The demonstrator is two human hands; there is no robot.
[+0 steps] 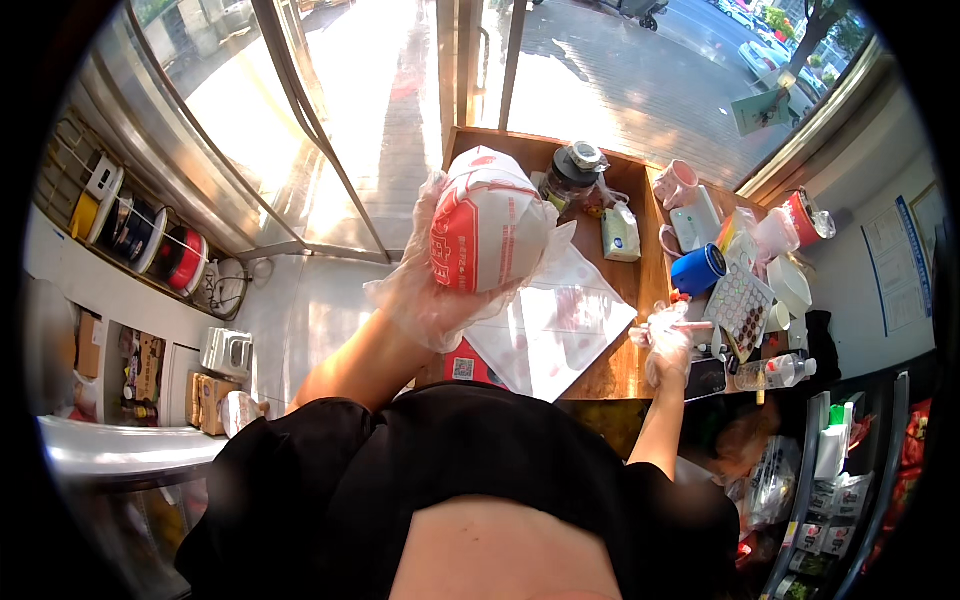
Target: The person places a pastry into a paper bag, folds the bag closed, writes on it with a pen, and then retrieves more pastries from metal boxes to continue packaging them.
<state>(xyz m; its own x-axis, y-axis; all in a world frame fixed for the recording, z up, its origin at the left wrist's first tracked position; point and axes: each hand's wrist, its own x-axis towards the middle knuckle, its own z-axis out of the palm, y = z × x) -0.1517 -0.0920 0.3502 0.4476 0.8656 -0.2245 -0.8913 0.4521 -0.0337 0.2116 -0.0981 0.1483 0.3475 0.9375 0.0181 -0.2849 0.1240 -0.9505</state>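
Note:
My left hand (427, 300), in a clear plastic glove, holds up a rounded bundle (487, 225) wrapped in white paper with red print and writing. The bundle is above the wooden counter (600, 367). Beneath it lies a white wrapping sheet (562, 322) with faint round marks. My right hand (667, 345), also gloved, is over the counter's right part. Its fingers are closed around a thin pink pen-like stick (699, 325). Close by that hand are a sheet of round stickers (739, 307) and a dark phone (706, 377).
A blue can (699, 268), a pink mug (675, 184) and a plastic bottle (776, 372) crowd the right side. A dark-lidded jar (571, 176) and a tissue pack (621, 232) stand farther back. Cable reels (180, 255) sit at left. Glass doors (360, 127) lie ahead.

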